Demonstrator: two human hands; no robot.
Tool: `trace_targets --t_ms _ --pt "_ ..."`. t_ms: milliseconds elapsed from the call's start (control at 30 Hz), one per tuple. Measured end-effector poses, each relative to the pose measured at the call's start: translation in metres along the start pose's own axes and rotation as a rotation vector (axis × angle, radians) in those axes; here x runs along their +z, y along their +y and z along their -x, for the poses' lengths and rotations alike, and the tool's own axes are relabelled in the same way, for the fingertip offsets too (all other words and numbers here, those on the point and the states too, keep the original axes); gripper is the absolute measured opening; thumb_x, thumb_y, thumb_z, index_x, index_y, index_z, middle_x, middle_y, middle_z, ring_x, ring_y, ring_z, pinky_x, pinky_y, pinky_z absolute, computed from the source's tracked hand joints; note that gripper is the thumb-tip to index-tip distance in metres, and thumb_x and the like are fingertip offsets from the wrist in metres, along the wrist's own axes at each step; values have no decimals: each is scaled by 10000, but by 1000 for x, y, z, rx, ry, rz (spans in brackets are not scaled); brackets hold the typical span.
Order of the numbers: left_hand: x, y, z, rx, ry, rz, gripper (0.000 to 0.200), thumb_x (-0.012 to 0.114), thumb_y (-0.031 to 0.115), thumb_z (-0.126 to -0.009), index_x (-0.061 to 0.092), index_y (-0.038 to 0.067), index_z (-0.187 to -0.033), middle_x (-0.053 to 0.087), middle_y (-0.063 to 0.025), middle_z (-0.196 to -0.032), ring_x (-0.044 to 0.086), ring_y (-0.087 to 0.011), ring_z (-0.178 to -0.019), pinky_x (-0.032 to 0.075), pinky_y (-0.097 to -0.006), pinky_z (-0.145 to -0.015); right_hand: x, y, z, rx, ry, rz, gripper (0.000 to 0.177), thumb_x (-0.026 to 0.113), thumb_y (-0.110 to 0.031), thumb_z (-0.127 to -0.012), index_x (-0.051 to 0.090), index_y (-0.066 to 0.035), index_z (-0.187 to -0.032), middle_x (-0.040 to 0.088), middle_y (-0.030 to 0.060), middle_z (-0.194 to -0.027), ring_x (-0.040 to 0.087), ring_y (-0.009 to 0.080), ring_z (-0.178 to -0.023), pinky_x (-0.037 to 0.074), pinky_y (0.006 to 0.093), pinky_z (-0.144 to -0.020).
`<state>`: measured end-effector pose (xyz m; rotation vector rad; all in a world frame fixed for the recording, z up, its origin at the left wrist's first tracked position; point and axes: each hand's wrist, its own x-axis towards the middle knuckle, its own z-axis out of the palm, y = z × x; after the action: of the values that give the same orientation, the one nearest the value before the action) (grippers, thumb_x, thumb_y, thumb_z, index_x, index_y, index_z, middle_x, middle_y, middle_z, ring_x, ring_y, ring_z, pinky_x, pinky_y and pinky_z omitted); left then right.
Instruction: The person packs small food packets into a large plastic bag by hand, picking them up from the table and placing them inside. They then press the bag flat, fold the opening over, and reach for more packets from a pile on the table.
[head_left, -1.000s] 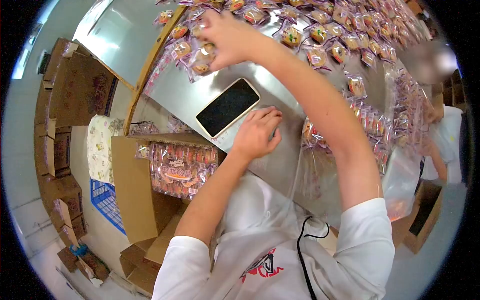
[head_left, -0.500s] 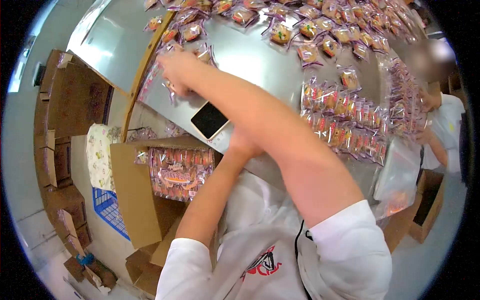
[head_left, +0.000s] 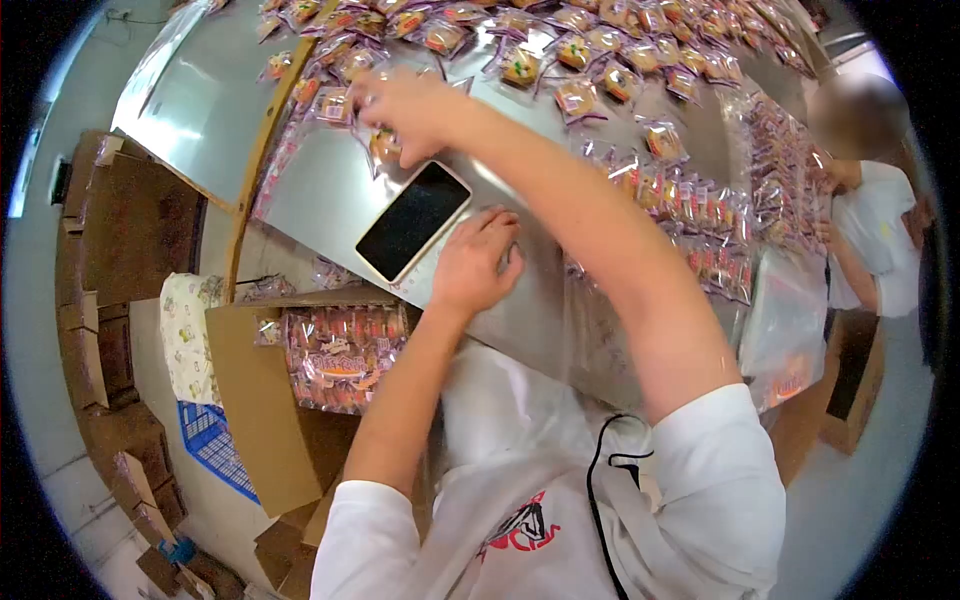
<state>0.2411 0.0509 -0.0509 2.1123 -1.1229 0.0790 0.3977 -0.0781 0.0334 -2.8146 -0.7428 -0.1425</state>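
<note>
My right hand (head_left: pixel 410 112) reaches over the left part of the metal table (head_left: pixel 330 210), smeared by motion, among small wrapped pastries. One wrapped pastry (head_left: pixel 383 146) shows just under its fingers; whether the hand grips it is unclear. My left hand (head_left: pixel 482 262) rests on the table, fingers spread, holding nothing. Beside it lies a phone (head_left: pixel 414 222) with a dark screen. Several wrapped pastries (head_left: pixel 520 66) are scattered along the far side. Packed rows of pastries in clear bags (head_left: pixel 690 200) lie to the right.
An open cardboard box (head_left: pixel 262 400) holds a bag of pastries (head_left: pixel 340 355). A blue basket (head_left: pixel 215 445) and floral cloth (head_left: pixel 190 335) are at left. Clear plastic bags (head_left: pixel 780 310) lie at the table's right corner. A person in a white shirt (head_left: pixel 880 235) works at right.
My right hand has moved right and slightly up, away from the table's left edge. My left hand, earlier mostly hidden under the right forearm, now shows spread. The phone is now fully visible.
</note>
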Motion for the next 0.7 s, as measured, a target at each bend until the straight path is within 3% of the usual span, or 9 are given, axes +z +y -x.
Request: trace_targets --t_ms 100,200,267,367,500,567,633,700 --pt "0 -2 1 25 -6 3 256 694 135 -855 717 33 -1089 722 -101 -1235 627 -318 -1264 492 -453 -1072 -24 26 35 -105 299 24 660 906 -293 -587 729 -172 -1211 488 110 -1484 546 451 -1280 540 547 -1015" --pt "-1 0 0 9 -17 -2 277 695 142 -858 718 22 -1107 725 -120 -1220 629 -333 -1247 494 -461 -1067 -81 10 99 -193 563 -22 628 912 -277 -572 714 -154 -1155 460 133 -1478 529 457 -1281 500 532 -1061" --pt "0 1 1 -33 -37 -5 266 693 136 -860 730 16 -1095 729 -134 -1216 633 -343 -1238 499 -461 -1056 -115 -21 161 -82 561 -173 661 905 -251 -574 684 -145 -1188 455 196 -1493 466 430 -1383 418 501 -1121" --pt "0 2 0 4 1 -39 249 699 125 -857 749 16 -1075 735 -147 -1222 641 -339 -1245 503 -456 -1049 -140 -63 263 88 643 -215 688 924 -240 -528 699 -142 -1172 388 196 -1519 392 442 -1444 371 510 -1164" --pt "4 1 6 73 61 -16 140 709 64 -836 731 11 -963 763 -150 -1138 678 -358 -1181 524 -448 -1022 -91 -117 404 390 825 -499 540 891 -283 -582 724 -139 -1075 362 243 -1527 321 426 -1489 260 538 -1202" --pt "-2 4 8 183 181 -68 139 737 28 -803 728 11 -941 760 -140 -1048 688 -357 -1028 545 -442 -926 -65 -155 457 529 876 -556 473 873 -291 -585 726 -151 -1013 373 239 -1509 327 420 -1481 269 526 -1202" --pt "-8 4 15 199 253 -36 117 727 28 -878 736 12 -993 755 -146 -1054 683 -329 -994 529 -428 -894 -58 -194 486 605 914 -582 455 865 -283 -574 733 -162 -993 391 231 -1476 346 417 -1458 291 511 -1193" --pt "-6 32 31 96 398 -15 135 732 -47 -843 722 15 -962 728 -131 -953 664 -323 -926 520 -424 -842 -56 -223 509 634 856 -547 456 861 -268 -574 746 -160 -1002 424 220 -1430 390 411 -1415 316 503 -1180"
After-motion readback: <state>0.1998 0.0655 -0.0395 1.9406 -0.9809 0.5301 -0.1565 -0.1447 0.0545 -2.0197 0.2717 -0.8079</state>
